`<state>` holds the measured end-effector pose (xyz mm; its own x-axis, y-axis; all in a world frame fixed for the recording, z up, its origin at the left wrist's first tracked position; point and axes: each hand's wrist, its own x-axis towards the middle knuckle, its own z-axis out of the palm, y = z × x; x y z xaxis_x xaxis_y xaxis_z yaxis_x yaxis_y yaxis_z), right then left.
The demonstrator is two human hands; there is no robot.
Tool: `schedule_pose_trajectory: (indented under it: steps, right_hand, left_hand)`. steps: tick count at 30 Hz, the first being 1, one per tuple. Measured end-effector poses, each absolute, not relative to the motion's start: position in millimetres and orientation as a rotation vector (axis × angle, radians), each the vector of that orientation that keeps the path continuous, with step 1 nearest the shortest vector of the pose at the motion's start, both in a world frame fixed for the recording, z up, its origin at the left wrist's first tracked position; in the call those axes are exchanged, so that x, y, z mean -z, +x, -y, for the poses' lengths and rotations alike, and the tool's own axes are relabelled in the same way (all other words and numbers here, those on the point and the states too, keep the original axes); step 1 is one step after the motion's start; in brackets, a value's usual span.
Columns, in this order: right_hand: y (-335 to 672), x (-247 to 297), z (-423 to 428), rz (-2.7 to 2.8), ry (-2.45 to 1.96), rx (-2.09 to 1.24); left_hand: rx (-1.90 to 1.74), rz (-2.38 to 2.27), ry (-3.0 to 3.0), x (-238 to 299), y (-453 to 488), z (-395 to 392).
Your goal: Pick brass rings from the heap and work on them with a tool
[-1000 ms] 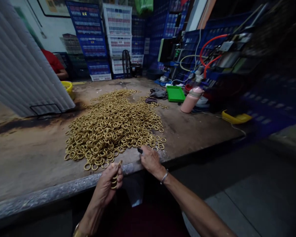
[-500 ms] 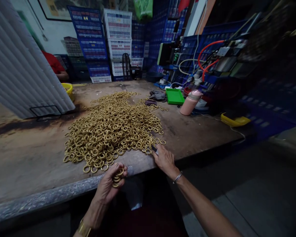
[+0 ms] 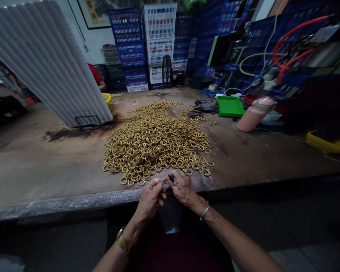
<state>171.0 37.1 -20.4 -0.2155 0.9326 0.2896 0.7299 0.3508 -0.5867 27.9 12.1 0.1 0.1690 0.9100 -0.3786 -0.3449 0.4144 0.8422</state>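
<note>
A wide heap of brass-coloured rings (image 3: 153,139) lies on the worktable (image 3: 73,166). My left hand (image 3: 150,198) is closed near the table's front edge, pinching one ring (image 3: 166,180) at its fingertips. Another ring shows partly under its curled fingers; the rest of the palm is hidden. Close beside it, my right hand (image 3: 184,190) grips a small dark tool with a flat, blade-like tip (image 3: 171,178), which is at the pinched ring. Whether tip and ring touch I cannot tell. The tool's handle is covered by my fingers.
A leaning corrugated panel (image 3: 53,64) stands on the left in a black wire stand. Behind the heap lie grey cloths (image 3: 205,106), a green tray (image 3: 230,106) and a pink bottle (image 3: 255,115). Stacked crates (image 3: 160,36) and a person's red sleeve (image 3: 95,75) appear at the back.
My right hand has come from the heap's right edge to my left hand. The left hand has turned over, with a ring now at its fingertips. The camera view has swung left.
</note>
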Motion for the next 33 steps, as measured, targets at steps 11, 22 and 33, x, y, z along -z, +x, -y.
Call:
schedule_pose_trajectory:
  steps: [11,22,33]
  right_hand:
    - [153.0,2.9,-46.5,1.497,-1.307,-1.320]
    - [150.1,5.1,-50.8,1.603,-1.319,-1.122]
    - [158.5,11.6,-33.1,2.157,-1.305,-0.758]
  left_hand:
    - [-1.149,-1.231,1.087,2.2,22.7,-12.3]
    - [-1.008,-1.061,0.759,-4.4,21.4,-11.8]
    - [-1.088,-1.096,0.979,1.1,21.6,-9.3]
